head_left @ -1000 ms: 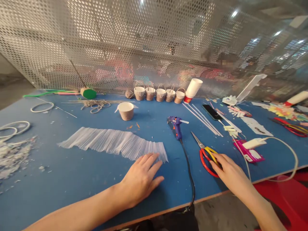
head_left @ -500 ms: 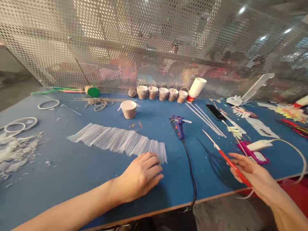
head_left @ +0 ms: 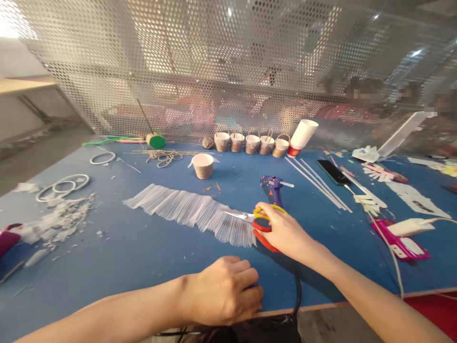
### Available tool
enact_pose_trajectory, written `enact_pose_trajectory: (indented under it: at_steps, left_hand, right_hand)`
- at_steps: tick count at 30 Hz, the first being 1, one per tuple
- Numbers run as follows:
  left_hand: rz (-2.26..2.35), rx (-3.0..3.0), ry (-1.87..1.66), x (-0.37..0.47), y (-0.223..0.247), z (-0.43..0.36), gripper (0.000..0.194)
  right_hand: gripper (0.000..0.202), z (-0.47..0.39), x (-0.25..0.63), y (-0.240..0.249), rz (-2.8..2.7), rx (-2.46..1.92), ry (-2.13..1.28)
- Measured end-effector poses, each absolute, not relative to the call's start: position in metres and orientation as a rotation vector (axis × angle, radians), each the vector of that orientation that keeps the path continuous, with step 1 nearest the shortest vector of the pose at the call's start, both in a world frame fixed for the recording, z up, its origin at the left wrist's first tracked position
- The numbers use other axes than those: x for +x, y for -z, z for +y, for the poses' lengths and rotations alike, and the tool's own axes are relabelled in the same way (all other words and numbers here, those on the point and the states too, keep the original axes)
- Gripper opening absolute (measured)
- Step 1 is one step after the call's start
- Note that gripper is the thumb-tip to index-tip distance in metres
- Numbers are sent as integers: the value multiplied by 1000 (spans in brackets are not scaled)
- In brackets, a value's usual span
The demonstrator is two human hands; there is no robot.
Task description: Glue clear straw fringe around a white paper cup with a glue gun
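Note:
My right hand [head_left: 285, 233] grips scissors [head_left: 246, 217] by their red and yellow handles. Their metal blades point left and lie over the right part of a pleated, whitish translucent strip [head_left: 189, 207]. Below the strip, close to the table's front edge, my left hand [head_left: 228, 290] rests with its fingers curled in; nothing shows in it, though the palm is hidden. Just behind the right hand lies a purple glue gun [head_left: 274, 186], partly covered by that hand.
A twine-wrapped cup [head_left: 203, 166] stands beyond the strip. Small baskets [head_left: 252, 144] and stacked paper cups [head_left: 303, 136] line the mesh panel [head_left: 200, 71]. White sticks [head_left: 317, 183], a phone [head_left: 333, 171] and a magenta device [head_left: 400, 243] lie right; scraps [head_left: 67, 216] and rings [head_left: 62, 186] left.
My right hand has brought the scissors from the right side over to the strip. My left hand has drawn back from the strip toward the front edge, its fingers curled tighter. The view has shifted left.

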State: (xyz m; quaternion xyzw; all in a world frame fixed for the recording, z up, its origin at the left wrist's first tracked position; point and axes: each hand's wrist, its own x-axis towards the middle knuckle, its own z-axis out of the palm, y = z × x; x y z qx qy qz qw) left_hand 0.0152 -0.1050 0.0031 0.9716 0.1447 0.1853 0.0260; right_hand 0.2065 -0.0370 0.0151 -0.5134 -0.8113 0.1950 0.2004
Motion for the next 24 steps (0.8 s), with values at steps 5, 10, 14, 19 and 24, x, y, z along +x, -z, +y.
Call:
enact_pose_trajectory:
  at_steps: [5, 10, 14, 19, 24]
  left_hand:
    - [419, 3014, -618, 12, -6, -104, 22]
    - [802, 2907, -544, -21, -48, -66, 33]
    - [1787, 2441, -191, -70, -71, -16, 31]
    - [1928, 2279, 75, -117, -49, 18, 44]
    - [1984, 2252, 63, -127, -39, 27, 23]
  right_hand:
    - [38, -20, 180, 8, -2397, -1400, -432]
    - [43, -14, 187, 15, -2386, -1410, -470]
    - [46, -11, 188, 15, -2378, -1427, -460]
    - [34, -12, 188, 13, -2420, -1409, -454]
    - [29, 0, 189, 3, -2323, -1442, -398]
